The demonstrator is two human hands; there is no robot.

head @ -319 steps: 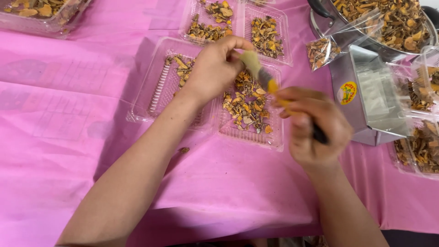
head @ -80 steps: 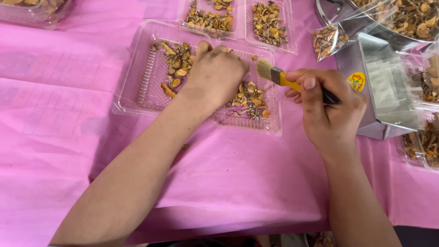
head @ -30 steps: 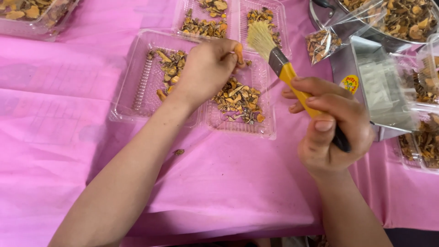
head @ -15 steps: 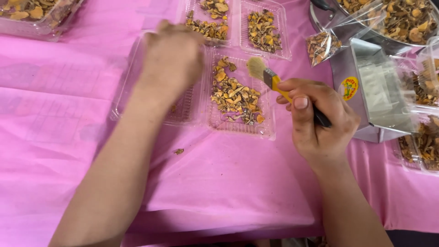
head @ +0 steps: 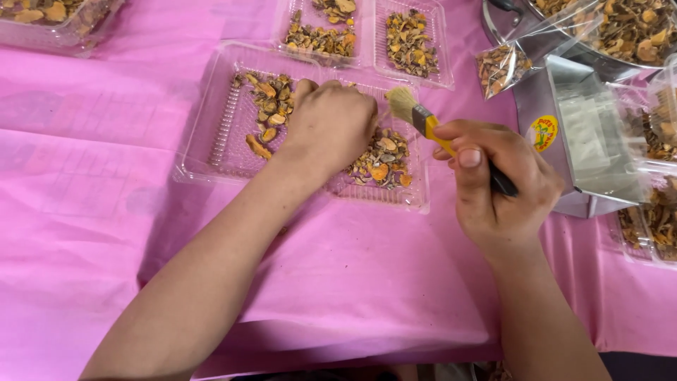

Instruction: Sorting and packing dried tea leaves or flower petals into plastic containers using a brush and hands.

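At the far left a pink, slightly creased plastic tablecloth [head: 106, 212] covers the table, and on it lies a clear, thin, ribbed plastic clamshell tray [head: 211, 134] with two compartments, holding dry orange-brown root slices [head: 268, 106], brittle-looking and light. The left hand [head: 331, 127] rests knuckles-up over the tray's middle, fingers curled down among the pieces; whether it pinches one is hidden. Such a tray would likely flex and slide, so pressing it flat by the centre seems wise. Just right, the right hand [head: 493, 183] is closed around a small flat paintbrush with pale soft bristles, metal ferrule and yellow-and-black handle [head: 423, 123], tip over the right compartment. Farther right stands a grey metal box-shaped machine [head: 585, 141].
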